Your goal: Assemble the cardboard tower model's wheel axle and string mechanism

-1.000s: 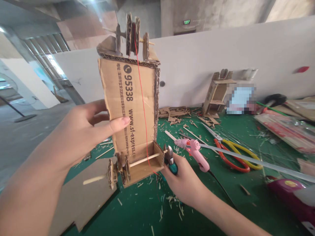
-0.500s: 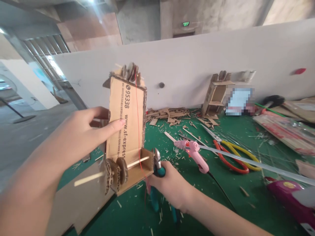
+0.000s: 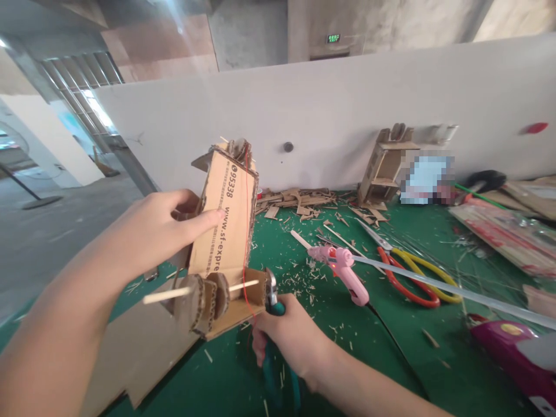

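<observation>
My left hand (image 3: 186, 217) is closed around the left side of a cardboard model (image 3: 223, 220), thumb on its printed face. A wooden stick (image 3: 167, 295) runs through cardboard discs (image 3: 221, 294) at the model's lower end, its left part sticking out. Down the face runs a red string (image 3: 246, 231), passing over the stick. More discs sit at the top end. My right hand (image 3: 289, 330) is wrapped round pliers with teal handles (image 3: 278, 308). Their metal jaws (image 3: 271, 285) are at the right wall of the model's lower end; what lies between the jaws is hidden.
On the green table lie a pink glue gun (image 3: 341, 266) with a long glue stick, scissors (image 3: 408, 266) with red and yellow handles, and a purple tool (image 3: 504, 353). Cardboard scraps (image 3: 299, 202) and a second cardboard model (image 3: 384, 168) are along the white wall. A cardboard sheet (image 3: 130, 347) lies lower left.
The model has tilted, its top leaning away and lower than before. My right hand and the pliers have shifted slightly left and down, staying at the model's right wall.
</observation>
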`<state>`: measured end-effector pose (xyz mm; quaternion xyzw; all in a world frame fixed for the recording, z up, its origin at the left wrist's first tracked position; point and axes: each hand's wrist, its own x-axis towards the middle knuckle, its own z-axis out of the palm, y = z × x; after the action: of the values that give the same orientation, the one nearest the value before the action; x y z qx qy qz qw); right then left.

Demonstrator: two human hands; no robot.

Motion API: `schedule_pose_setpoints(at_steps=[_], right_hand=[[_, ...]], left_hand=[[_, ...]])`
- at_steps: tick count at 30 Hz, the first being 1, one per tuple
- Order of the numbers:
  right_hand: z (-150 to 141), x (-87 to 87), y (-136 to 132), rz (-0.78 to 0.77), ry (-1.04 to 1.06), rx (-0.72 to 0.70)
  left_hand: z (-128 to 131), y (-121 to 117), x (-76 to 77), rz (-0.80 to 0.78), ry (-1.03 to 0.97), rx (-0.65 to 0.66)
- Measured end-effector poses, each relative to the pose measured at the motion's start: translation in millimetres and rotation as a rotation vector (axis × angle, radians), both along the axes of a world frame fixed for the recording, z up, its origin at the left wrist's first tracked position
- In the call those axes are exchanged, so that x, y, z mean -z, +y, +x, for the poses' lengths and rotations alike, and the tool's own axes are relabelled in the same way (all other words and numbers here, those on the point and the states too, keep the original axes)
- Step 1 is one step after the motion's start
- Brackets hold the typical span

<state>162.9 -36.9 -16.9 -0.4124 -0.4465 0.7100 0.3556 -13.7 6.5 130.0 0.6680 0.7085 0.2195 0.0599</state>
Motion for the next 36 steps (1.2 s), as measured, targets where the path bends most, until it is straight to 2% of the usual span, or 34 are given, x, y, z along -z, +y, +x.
schedule_pose_setpoints(at_steps=[3, 9, 14, 18, 20, 24, 27, 29, 32, 36], right_hand=[[-1, 6.8, 4, -0.037, 0.051, 0.057], [2, 10.6, 8, 0.009, 0.074, 0.045], [6, 5.4, 8, -0.038, 0.058, 0.068], [16, -8.4, 8, -0.049, 0.011, 0.047], [24, -19.6, 7, 0.025, -0.045, 0.016], [45, -42.5, 3, 0.258, -0.411, 0.015], [60, -50.4, -5, 0.43, -0.636, -0.07], [66, -48.6, -10, 0.568, -0.796, -0.075], [70, -37.1, -18, 0.727, -1.025, -0.007], [67, -19.1, -20, 0.819, -1.128, 0.032]], left_hand=[[-5, 5, 4.2, 0.02, 0.032, 0.001], [-4, 6, 2.7, -0.002, -0.008, -0.007], [-1, 1, -0.5, 0.047, -0.044, -0.017], [-3, 5, 2.7, 0.073, -0.066, 0.036], [-5, 9, 6.4, 0.073, -0.092, 0.083], [-5, 19, 17.3, 0.007, -0.236, 0.215], [-2, 26, 26.8, -0.033, -0.353, 0.342], [0, 31, 32.4, -0.055, -0.419, 0.391], [1, 36, 38.1, -0.113, -0.533, 0.446], [-5, 37, 39.4, -0.2, -0.692, 0.468]])
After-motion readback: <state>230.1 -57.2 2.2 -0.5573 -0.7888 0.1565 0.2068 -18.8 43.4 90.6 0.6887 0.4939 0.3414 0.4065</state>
